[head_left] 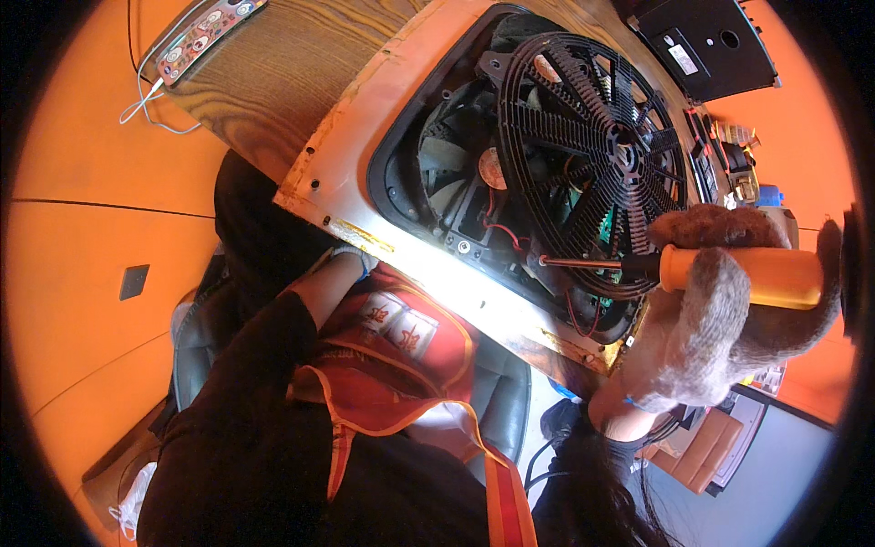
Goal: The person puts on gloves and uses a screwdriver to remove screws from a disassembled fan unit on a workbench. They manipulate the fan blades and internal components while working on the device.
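Note:
My right hand [720, 310], in a grey, stained work glove, grips an orange-handled screwdriver [775, 278]. Its shaft runs left to a point near red wires, at the lower edge of a round black fan grille [624, 137] that sits tilted over a dark fan [442, 164]. Green circuit board shows behind the grille. The fan is set in a pale metal panel [428, 284] with rust and yellow residue along its edges. My left hand [355, 262] is at the panel's near-left edge, its fingers hidden under it.
The panel lies on a wooden table [255, 91], with a cased phone [205, 41] and white cable at back left. At right are a black box [688, 46], assorted tools [734, 159] and a brown chair [702, 447]. Orange walls [100, 273] surround the workspace.

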Demonstrator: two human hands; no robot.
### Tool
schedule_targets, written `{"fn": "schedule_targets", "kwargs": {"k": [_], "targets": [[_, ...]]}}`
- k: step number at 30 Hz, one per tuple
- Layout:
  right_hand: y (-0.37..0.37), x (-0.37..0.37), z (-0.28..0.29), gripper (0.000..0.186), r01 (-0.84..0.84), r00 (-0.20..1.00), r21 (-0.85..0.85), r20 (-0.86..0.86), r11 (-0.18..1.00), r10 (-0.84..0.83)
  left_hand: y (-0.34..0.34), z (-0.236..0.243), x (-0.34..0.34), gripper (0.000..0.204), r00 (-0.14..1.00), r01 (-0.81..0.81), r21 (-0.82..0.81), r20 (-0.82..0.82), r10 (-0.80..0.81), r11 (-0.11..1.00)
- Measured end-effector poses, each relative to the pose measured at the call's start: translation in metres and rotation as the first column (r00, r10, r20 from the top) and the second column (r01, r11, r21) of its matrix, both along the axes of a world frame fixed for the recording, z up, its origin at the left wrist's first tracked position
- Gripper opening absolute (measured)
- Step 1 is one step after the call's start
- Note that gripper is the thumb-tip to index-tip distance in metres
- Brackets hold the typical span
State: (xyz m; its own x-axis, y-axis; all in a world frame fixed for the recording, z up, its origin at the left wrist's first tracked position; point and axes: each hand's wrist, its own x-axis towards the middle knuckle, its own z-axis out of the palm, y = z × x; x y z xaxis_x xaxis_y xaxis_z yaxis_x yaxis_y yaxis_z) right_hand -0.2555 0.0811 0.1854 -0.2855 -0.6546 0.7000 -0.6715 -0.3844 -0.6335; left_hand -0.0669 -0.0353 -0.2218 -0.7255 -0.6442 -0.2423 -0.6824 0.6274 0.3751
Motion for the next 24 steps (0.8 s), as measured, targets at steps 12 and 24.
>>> {"fn": "schedule_targets", "kwargs": {"k": [12,24], "targets": [[0.002,0.001,0.005,0.078,-0.072,0.997,-0.017,-0.029,0.997,0.071,-0.001,-0.002,-0.004,0.03,0.999,-0.037,0.028,-0.014,0.037,0.999],[-0.006,-0.002,0.007,0.083,-0.191,0.979,-0.034,0.062,0.981,0.193,-0.002,0.003,-0.005,0.034,0.998,-0.053,0.041,-0.017,0.054,0.998]]}}
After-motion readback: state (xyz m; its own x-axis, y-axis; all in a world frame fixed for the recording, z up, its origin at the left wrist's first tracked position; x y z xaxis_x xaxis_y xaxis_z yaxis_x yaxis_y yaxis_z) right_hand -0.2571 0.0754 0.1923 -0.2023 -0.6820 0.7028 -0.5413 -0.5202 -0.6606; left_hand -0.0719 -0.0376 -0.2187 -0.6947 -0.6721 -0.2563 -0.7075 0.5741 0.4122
